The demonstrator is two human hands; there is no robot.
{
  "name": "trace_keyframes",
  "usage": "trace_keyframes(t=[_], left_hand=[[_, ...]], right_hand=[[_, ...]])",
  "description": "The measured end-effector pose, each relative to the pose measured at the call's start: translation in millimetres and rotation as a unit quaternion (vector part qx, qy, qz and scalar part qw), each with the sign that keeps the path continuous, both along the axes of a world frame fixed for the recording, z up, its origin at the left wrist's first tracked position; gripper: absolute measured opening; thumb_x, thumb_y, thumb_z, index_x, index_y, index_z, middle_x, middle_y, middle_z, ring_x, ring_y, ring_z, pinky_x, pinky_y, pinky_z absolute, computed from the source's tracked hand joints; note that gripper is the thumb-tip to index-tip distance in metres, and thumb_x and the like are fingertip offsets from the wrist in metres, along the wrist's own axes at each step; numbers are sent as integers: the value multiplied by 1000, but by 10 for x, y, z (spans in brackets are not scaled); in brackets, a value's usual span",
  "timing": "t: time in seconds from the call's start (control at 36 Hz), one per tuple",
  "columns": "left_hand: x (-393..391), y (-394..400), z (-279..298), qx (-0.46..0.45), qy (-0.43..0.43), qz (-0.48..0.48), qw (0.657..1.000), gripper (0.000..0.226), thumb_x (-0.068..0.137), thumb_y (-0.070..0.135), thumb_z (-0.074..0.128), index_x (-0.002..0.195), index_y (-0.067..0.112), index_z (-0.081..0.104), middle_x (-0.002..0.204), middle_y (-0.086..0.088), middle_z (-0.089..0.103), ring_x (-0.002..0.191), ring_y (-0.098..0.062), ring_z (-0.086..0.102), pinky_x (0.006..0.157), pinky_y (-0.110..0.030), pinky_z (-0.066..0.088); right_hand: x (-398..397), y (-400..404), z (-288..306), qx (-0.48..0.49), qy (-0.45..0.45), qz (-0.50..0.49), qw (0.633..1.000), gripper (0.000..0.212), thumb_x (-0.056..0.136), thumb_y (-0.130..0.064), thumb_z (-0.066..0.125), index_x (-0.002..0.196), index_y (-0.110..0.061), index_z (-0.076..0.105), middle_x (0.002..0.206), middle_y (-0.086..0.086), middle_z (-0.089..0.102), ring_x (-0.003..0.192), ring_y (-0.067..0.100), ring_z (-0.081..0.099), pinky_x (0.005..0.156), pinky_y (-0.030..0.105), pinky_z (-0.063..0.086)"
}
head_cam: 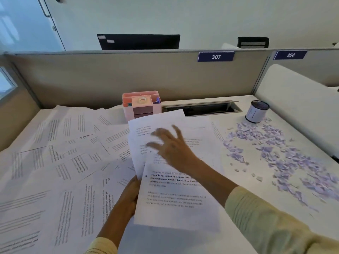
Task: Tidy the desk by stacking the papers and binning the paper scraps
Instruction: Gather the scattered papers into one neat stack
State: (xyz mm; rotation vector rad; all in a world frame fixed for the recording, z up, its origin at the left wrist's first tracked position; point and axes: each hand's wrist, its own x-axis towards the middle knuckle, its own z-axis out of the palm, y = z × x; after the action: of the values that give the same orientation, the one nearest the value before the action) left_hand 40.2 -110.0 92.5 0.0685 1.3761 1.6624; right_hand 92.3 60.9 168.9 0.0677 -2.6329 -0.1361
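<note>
Printed white sheets [60, 162] lie scattered and overlapping over the left and middle of the desk. My left hand [129, 197] grips the left edge of a small bundle of sheets [176, 204] held above the desk's middle. My right hand [171, 146] hovers over the upper sheets of that bundle, fingers spread and blurred, holding nothing. Several small lilac paper scraps [278, 153] are strewn across the right part of the desk.
A pink desk organiser [141, 105] stands at the back centre against the beige partition [128, 76]. An open cable slot [201, 108] lies to its right. A small white cylindrical bin [255, 111] with a dark rim stands at the back right, beside the scraps.
</note>
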Motion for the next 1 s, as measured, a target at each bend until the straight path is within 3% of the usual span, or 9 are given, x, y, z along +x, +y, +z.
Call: trace_keyframes(t=[0.08, 0.19, 0.28, 0.36, 0.5, 0.61, 0.72, 0.86, 1.0], left_hand=[[-32, -79, -11, 5, -29, 19, 999, 23, 86, 28, 71, 101, 10, 70, 95, -25, 61, 79, -35, 58, 75, -47, 49], [-16, -92, -99, 19, -34, 34, 999, 18, 91, 27, 63, 94, 10, 69, 81, -19, 65, 62, -31, 63, 60, -39, 53], [38, -67, -84, 23, -38, 43, 998, 15, 91, 23, 61, 89, 10, 69, 76, -16, 68, 58, -28, 66, 53, -37, 56], [97, -23, -20, 6, -9, 39, 999, 13, 92, 21, 59, 93, 10, 67, 71, -14, 69, 55, -25, 66, 49, -34, 55], [63, 46, 48, -29, 64, 55, 996, 34, 90, 46, 58, 98, 14, 67, 77, -15, 71, 62, -27, 67, 60, -36, 54], [-14, 107, 84, -28, 45, 95, 994, 33, 95, 50, 42, 105, 24, 61, 83, -12, 73, 69, -28, 70, 55, -36, 56], [-101, 106, 50, 26, -8, 67, 997, 49, 91, 61, 37, 119, 27, 59, 109, -11, 71, 99, -34, 68, 84, -51, 54], [-110, 51, -152, -49, 67, 27, 996, 41, 80, 17, 76, 119, 14, 62, 115, -13, 69, 100, -31, 68, 82, -50, 56], [-124, 1, -388, -102, 91, 59, 989, 42, 79, -8, 69, 119, 3, 60, 116, -21, 66, 99, -37, 66, 86, -54, 53]], right_hand=[[227, 403, -50, -188, 130, -177, 957, 50, 74, -14, 74, 120, -22, 59, 123, 6, 57, 120, 25, 49, 102, 47, 37], [585, 945, -80, -487, 87, -382, 781, 44, 83, -27, 70, 121, -8, 58, 116, 14, 61, 108, 32, 57, 92, 37, 45], [748, 1033, -69, -733, 33, -328, 595, 21, 81, -16, 73, 94, -1, 67, 91, 13, 67, 79, 29, 65, 63, 29, 51], [800, 1025, -117, -790, 36, -291, 538, 9, 80, -7, 72, 82, -3, 65, 83, 12, 67, 69, 26, 64, 59, 31, 52], [706, 1005, -91, -805, 46, -261, 530, 8, 80, -7, 72, 83, -3, 65, 86, 12, 68, 74, 26, 65, 66, 36, 54], [632, 1005, -24, -774, 32, -250, 580, 9, 79, -8, 74, 80, -5, 65, 88, 10, 71, 78, 25, 67, 66, 34, 55], [539, 1019, -3, -750, 22, -230, 619, 16, 78, -10, 76, 87, -1, 67, 90, 11, 72, 79, 26, 69, 67, 34, 56], [408, 969, 2, -731, -25, -202, 652, 14, 79, -11, 74, 85, 0, 68, 91, 14, 72, 84, 33, 69, 76, 43, 58], [304, 1036, 187, -667, -30, -197, 717, 8, 79, -8, 75, 81, -3, 68, 87, 13, 72, 78, 28, 70, 71, 40, 59]])
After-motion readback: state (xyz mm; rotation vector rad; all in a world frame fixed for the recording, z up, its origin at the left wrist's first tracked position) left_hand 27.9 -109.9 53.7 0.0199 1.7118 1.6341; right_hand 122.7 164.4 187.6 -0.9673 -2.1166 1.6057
